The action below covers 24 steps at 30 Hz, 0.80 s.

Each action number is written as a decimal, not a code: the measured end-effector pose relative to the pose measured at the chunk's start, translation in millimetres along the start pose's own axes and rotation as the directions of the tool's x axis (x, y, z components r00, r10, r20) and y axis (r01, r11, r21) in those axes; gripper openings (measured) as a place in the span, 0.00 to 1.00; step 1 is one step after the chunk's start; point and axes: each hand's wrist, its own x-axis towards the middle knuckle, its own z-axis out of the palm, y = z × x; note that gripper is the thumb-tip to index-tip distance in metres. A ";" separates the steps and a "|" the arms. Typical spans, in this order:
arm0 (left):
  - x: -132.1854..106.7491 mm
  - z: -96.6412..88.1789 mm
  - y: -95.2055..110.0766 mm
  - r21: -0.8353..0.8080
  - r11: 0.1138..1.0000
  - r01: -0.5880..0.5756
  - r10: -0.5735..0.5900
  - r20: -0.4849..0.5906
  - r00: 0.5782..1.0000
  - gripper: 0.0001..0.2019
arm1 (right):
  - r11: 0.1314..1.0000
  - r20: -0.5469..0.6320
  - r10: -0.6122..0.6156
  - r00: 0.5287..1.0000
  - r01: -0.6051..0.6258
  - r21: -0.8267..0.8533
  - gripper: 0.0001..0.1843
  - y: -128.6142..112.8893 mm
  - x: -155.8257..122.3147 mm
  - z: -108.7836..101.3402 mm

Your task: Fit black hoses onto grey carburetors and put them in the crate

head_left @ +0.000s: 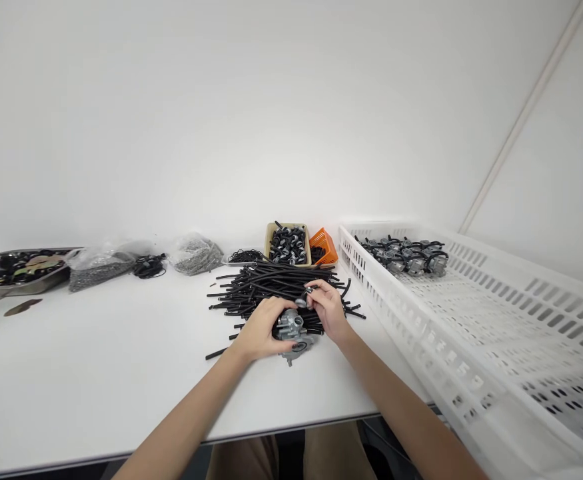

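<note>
- We saw the left hand (264, 327) curled around a metal part (290, 325), thumb on its near side and fingers behind, just above the table (96, 373) or resting on it (we could not tell which).
- The right hand (327, 308) had its fingertips pinched on a small cap (300, 303) with a pale round face, at the upper end of the metal part; whether the two touched, we could not make out.
- We judged this piece to be partway along: the cap was between the fingers and did not appear seated.
- At the far end of the white crate (406, 313), to the right, we counted one close group of similar parts (411, 257). These bore curved black pieces that we did not make out on the held one, so we took them to be further along.
- Much loose stock remained: a heap of black hoses (266, 283) lay behind and beneath the hands, and beyond it a cream bin (268, 235) was filled with black and silver caps (288, 245).
- Beside that bin we noted a tilted orange basket (328, 243) with small black pieces (317, 253) in it.
</note>
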 end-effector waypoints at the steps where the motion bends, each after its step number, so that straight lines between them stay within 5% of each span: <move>1: -2.4 2.3 -4.2 0.022 0.999 -0.034 0.034 -0.006 0.999 0.27 | 0.998 0.060 0.047 0.997 -0.049 0.035 0.09 -1.4 -0.6 -0.1; 6: -6.0 2.5 -12.7 0.129 0.987 -0.092 0.095 -0.010 0.995 0.35 | 0.945 0.306 0.200 0.931 -0.266 0.192 0.10 -4.6 -4.4 -3.6; 10: -6.3 -1.2 -7.4 0.209 0.976 -0.067 0.069 -0.002 0.998 0.40 | 0.951 0.309 0.153 0.939 -0.224 0.211 0.09 -5.3 -4.1 -7.6; 18: -7.0 1.1 -4.9 0.233 0.969 0.075 -0.053 -0.100 0.994 0.29 | 0.960 0.382 0.112 0.918 -0.199 0.196 0.11 -7.1 -3.2 -10.5; 24: -9.5 2.5 -6.5 0.251 0.967 0.050 -0.017 -0.130 0.991 0.30 | 0.975 0.346 0.139 0.928 -0.189 0.117 0.16 0.4 -2.4 -8.8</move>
